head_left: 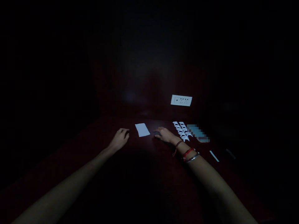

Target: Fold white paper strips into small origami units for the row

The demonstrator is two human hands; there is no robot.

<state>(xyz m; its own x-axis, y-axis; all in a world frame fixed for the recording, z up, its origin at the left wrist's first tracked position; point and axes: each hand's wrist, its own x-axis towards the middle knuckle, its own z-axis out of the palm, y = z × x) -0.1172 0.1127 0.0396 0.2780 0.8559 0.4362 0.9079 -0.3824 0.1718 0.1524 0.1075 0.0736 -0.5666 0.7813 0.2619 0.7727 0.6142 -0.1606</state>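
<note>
The scene is very dark. A small white sheet of paper (pixel 142 129) lies flat on a dark reddish table (pixel 144 168). My left hand (pixel 120 139) rests on the table just left of the sheet, fingers curled inward with nothing seen in them. To the right of the sheet, my right hand (pixel 164 135) lies palm down with its fingers stretched toward the paper. Its wrist wears red threads and a metal bangle. Neither hand touches the paper.
A cluster of small folded white paper pieces (pixel 182 130) lies right of my right hand, beside a blurred bluish flat object (pixel 198 133). A thin white strip (pixel 214 156) and a dark stick (pixel 230 153) lie further right. A white socket plate (pixel 181 100) sits on the wall behind.
</note>
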